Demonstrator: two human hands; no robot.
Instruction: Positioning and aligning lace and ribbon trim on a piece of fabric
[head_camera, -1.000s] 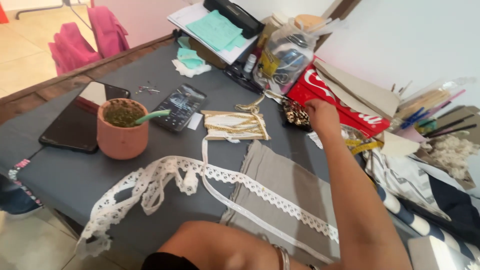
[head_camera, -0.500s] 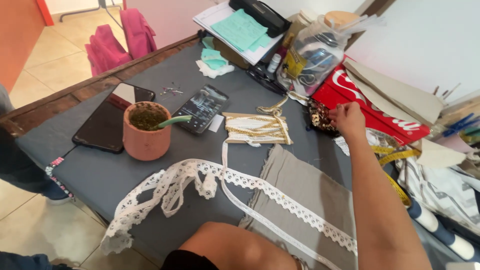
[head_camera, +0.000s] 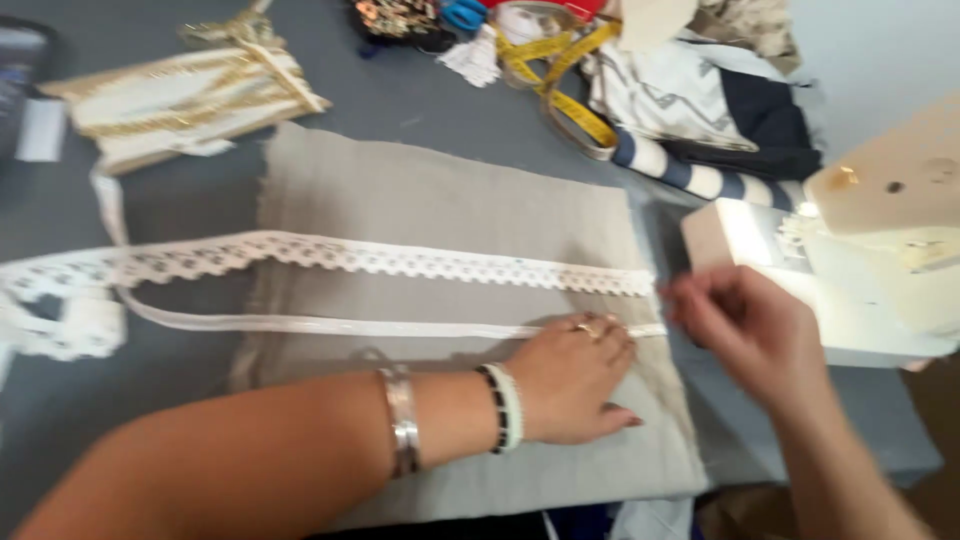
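1. Grey linen (head_camera: 440, 200) lies flat on the tabletop (head_camera: 400, 100), and the left hand (head_camera: 575, 380) presses palm-down on it, fingers spread over the end of a narrow white ribbon (head_camera: 350, 326), probably to keep it from shifting.
2. The right hand (head_camera: 745, 335) hovers just beside the cloth's edge with fingers curled close; blur hides whether that grip pinches the ribbon end.
3. A lace strip (head_camera: 400, 258) runs across the cloth above the ribbon, roughly parallel to it.
4. Farther out lie gold trim (head_camera: 190, 95), a yellow tape measure (head_camera: 570, 100), striped fabric (head_camera: 690, 120) and a sewing machine (head_camera: 880, 250).
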